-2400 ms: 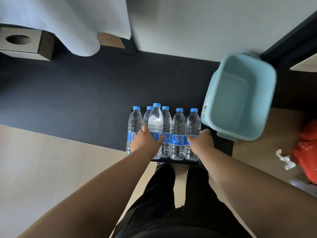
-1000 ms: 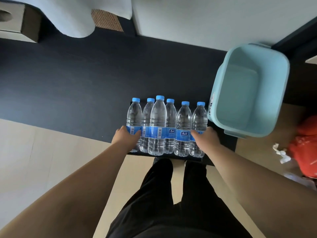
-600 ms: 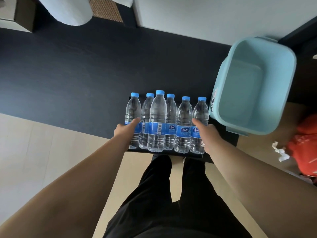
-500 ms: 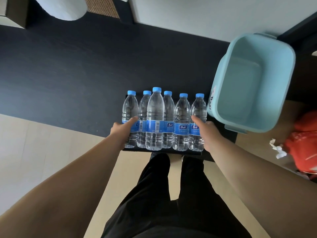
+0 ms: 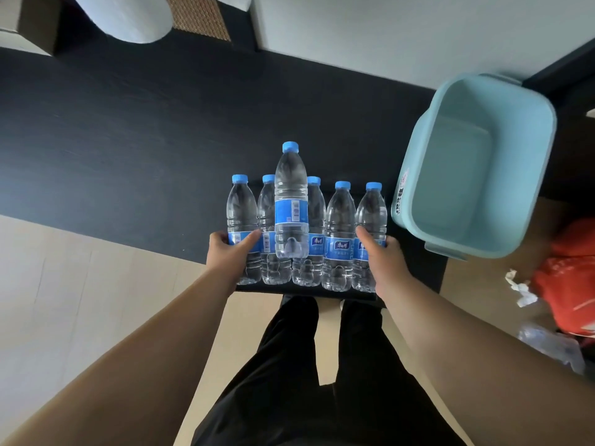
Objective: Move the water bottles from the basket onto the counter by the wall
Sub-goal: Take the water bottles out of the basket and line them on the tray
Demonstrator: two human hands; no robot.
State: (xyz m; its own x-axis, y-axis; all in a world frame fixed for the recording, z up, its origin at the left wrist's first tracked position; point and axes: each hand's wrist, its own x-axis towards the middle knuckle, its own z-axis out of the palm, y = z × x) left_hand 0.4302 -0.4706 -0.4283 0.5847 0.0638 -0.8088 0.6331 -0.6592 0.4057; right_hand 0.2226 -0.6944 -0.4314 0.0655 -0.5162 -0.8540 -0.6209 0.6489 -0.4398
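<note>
middle bottle (image 5: pixel 290 201) risen | left hand (image 5: pixel 227 254) grips leftmost bottle (image 5: pixel 240 207) | right hand (image 5: pixel 384 263) grips rightmost bottle (image 5: pixel 372 207)

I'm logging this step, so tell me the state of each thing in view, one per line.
Six water bottles: upright, capped, in a row on the counter.
Third bottle from the left: sits higher than its neighbours.
Basket: upright, empty.
Left hand: grips the leftmost bottle.
Right hand: grips the rightmost bottle.

place: home-like room | cues: dark counter (image 5: pixel 128 140), white wall (image 5: pixel 386 33), pale plank floor (image 5: pixel 64 300), woven mat (image 5: pixel 199 17)
</note>
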